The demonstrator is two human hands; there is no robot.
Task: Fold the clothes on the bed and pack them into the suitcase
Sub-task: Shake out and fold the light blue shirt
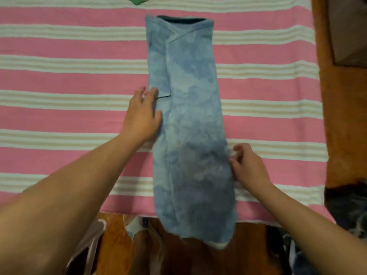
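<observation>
We note the blue tie-dye garment [188, 124] lying on the striped bedspread [69, 72], folded to a narrow strip; its long axis runs straight away from us, collar end far, hem hanging over the near edge of the bed. The left hand [142, 114] rests flat at the strip's left edge near mid-length, fingers straight and slightly spread. The right hand [248, 165] sits at the right edge, nearer the hem, fingers curled; it appears to pinch the cloth edge, though blur leaves that uncertain. We judge the next fold to run crosswise, hem toward collar; the right hand is nearer. No suitcase in view.
</observation>
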